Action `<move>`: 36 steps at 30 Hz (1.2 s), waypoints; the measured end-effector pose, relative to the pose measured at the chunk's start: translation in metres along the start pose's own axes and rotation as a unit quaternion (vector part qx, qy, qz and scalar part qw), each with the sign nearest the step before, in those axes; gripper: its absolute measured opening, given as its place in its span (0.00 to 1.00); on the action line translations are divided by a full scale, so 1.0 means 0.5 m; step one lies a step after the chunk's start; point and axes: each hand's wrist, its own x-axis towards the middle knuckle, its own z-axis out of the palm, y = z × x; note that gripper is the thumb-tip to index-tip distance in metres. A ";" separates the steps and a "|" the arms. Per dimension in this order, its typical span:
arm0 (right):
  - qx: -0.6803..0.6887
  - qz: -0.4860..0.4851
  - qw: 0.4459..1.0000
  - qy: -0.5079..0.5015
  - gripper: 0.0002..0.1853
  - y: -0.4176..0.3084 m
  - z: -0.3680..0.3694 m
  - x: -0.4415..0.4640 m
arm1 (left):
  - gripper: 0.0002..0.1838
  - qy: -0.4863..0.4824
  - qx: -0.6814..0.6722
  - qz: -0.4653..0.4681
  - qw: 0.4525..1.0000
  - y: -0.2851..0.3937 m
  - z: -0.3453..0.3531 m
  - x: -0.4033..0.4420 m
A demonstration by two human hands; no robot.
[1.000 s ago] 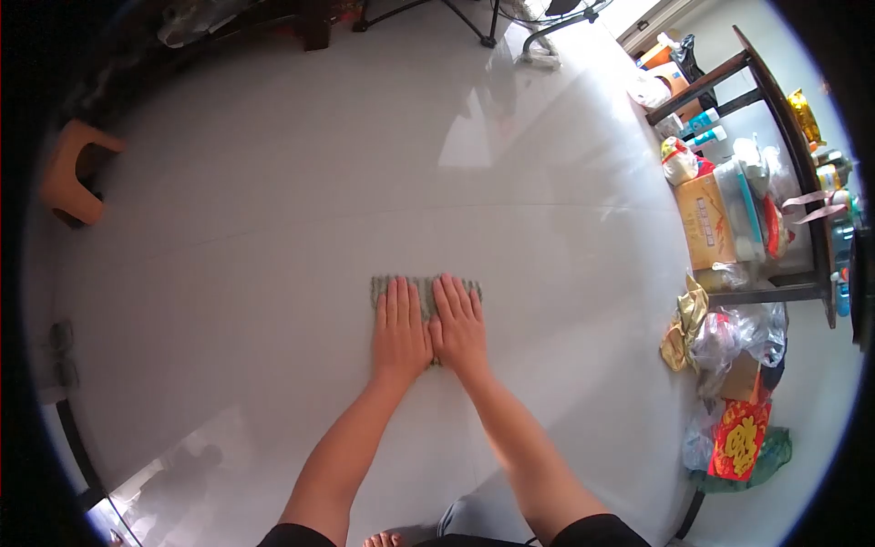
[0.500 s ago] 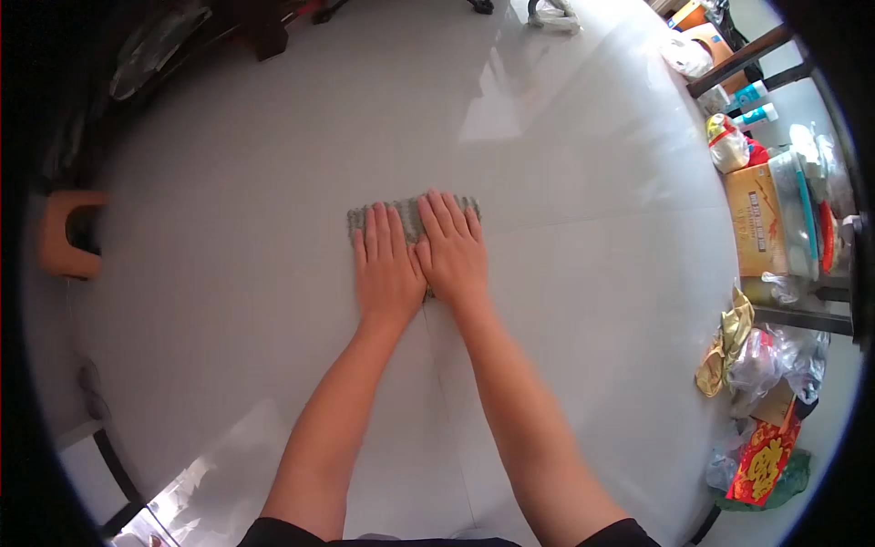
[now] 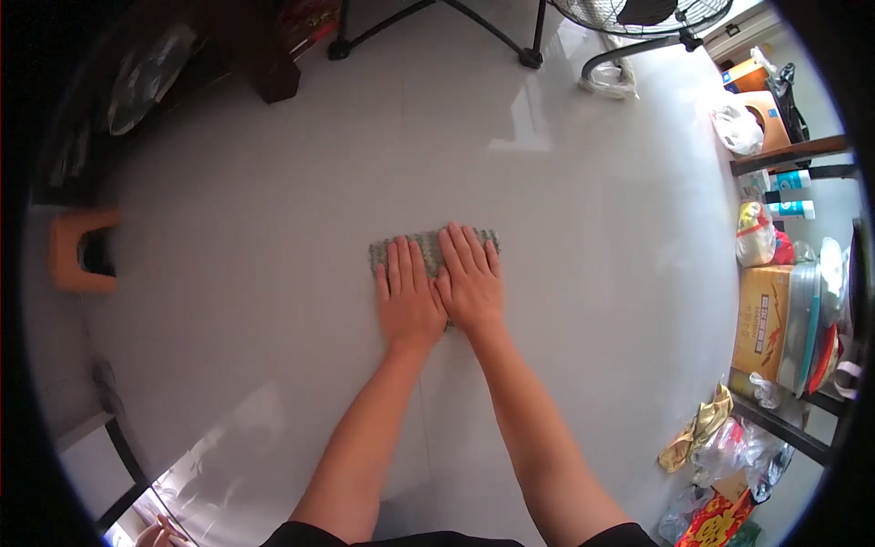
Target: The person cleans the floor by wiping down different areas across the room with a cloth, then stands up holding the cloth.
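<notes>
While the left hand (image 3: 412, 314) and right hand (image 3: 476, 294) lie open on the cloth (image 3: 433, 248), uneven pressure might bunch it; a stool (image 3: 66, 252) sits at nine o'clock.

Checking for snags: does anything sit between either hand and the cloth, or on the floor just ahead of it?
Nothing visible does: the left hand and right hand lie flat on the cloth, and the floor just ahead shows no object. The black stand is well beyond.

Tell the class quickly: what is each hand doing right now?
Left hand: open, palm down on the cloth.
Right hand: open, palm down on the same cloth.
</notes>
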 end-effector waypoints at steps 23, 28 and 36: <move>-0.070 0.151 0.978 0.122 0.32 0.121 0.021 0.290 | 0.36 0.073 -0.059 0.211 0.973 0.043 0.037 0.439; -0.037 0.173 0.981 0.073 0.33 0.026 0.004 0.087 | 0.37 0.005 -0.030 0.190 0.981 0.000 -0.028 0.247; -0.073 0.158 0.979 -0.103 0.37 -0.339 0.075 -0.642 | 0.40 -0.186 -0.027 0.146 0.971 -0.219 -0.024 -0.552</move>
